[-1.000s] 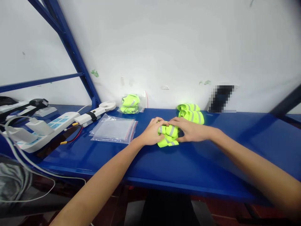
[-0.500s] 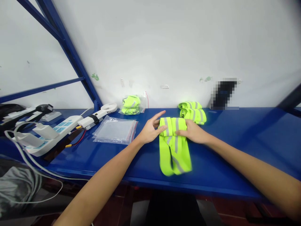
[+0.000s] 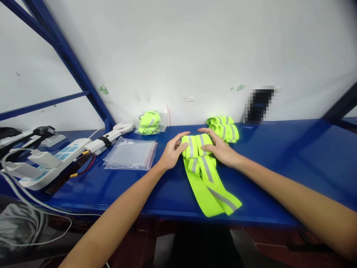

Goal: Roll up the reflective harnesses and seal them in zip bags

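Note:
A neon yellow reflective strap [image 3: 206,175] with grey stripes is partly folded into a flat bundle at its far end. Its loose length trails over the blue table toward the front edge. My left hand [image 3: 173,150] grips the bundle's left side, thumb on top. On the right side, my right hand [image 3: 220,149] holds it with the thumb on top and the index finger stretched along the far edge. Just behind my right hand lie folded yellow reflective straps [image 3: 227,133]. The undersides of the fingers are hidden.
Clear zip bags [image 3: 129,153] lie flat left of my hands. Behind them is a bagged yellow bundle [image 3: 150,123]. A white handheld fan [image 3: 122,128], a power strip [image 3: 67,152] and cables occupy the left. A dark pixelated object [image 3: 259,106] leans on the wall.
The strap's hanging end has come down onto the table and now spreads toward the lower right. Both hands still hold the folded bundle. The camera view has shifted slightly.

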Motion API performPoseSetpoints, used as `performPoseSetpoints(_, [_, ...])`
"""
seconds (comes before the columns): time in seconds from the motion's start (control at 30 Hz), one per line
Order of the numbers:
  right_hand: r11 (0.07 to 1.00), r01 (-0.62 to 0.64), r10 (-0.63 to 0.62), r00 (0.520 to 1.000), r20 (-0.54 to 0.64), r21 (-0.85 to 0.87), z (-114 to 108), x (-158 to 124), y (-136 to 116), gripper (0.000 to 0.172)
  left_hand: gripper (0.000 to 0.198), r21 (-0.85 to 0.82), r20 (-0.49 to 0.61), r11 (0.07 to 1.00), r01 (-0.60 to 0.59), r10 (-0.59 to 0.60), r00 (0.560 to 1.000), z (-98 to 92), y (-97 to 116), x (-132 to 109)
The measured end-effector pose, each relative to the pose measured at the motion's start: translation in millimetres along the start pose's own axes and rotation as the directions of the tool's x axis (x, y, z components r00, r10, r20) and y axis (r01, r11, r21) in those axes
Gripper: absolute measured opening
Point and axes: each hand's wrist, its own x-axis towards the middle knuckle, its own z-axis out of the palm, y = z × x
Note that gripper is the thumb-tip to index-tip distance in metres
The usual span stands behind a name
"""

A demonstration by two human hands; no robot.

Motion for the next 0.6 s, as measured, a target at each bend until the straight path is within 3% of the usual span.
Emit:
performPoseSetpoints(0.1, [0.994, -0.020, 0.036, 0.989, -0.141, 0.110, 0.7, 5.5, 8.6, 0.042, 0.073, 0.151, 0.041, 0.983, -0.105, 0.100, 0.994, -1.7, -4.9, 2.0])
performPoseSetpoints(0.2, [0.976, -0.030, 0.074, 0.978, -0.197, 0.216, 0.2, 10.3, 15.8, 0.035, 0.085, 0.372, 0.116, 0.888, -0.271, 0.246, 0.962, -3.0, -3.3, 1.9])
performPoseSetpoints(0.3, [0.990, -0.028, 0.056, 0.978, -0.201, 0.137, 0.4, 10.4, 16.7, 0.032, 0.068, 0.541, 0.118, 0.776, -0.324, 0.312, 0.943, -1.6, 4.3, 0.6])
performPoseSetpoints(0.37, [0.998, 0.007, 0.004, 0.983, -0.185, 0.055, 1.4, 7.9, 14.2, 0.031, 0.053, 0.578, 0.087, 0.749, -0.324, 0.338, 0.937, -0.2, 8.8, 0.1])
performPoseSetpoints(0.43, [0.996, 0.063, -0.056, 0.993, -0.106, 0.059, 3.0, 4.0, 10.7, 0.038, 0.042, 0.572, 0.036, 0.756, -0.320, 0.366, 0.930, 0.0, 10.7, 0.4])
performPoseSetpoints(0.5, [0.984, 0.098, -0.110, 0.991, 0.077, 0.148, 4.5, -0.3, 7.5, 0.055, 0.032, 0.533, -0.113, 0.810, -0.245, 0.355, 0.928, -1.1, 10.1, 1.6])
performPoseSetpoints(0.6, [0.972, 0.126, -0.188, 0.924, 0.334, 0.200, 4.6, -5.5, 4.4, 0.076, 0.038, 0.310, -0.366, 0.947, -0.078, 0.195, 0.910, -2.9, 6.8, 5.1])
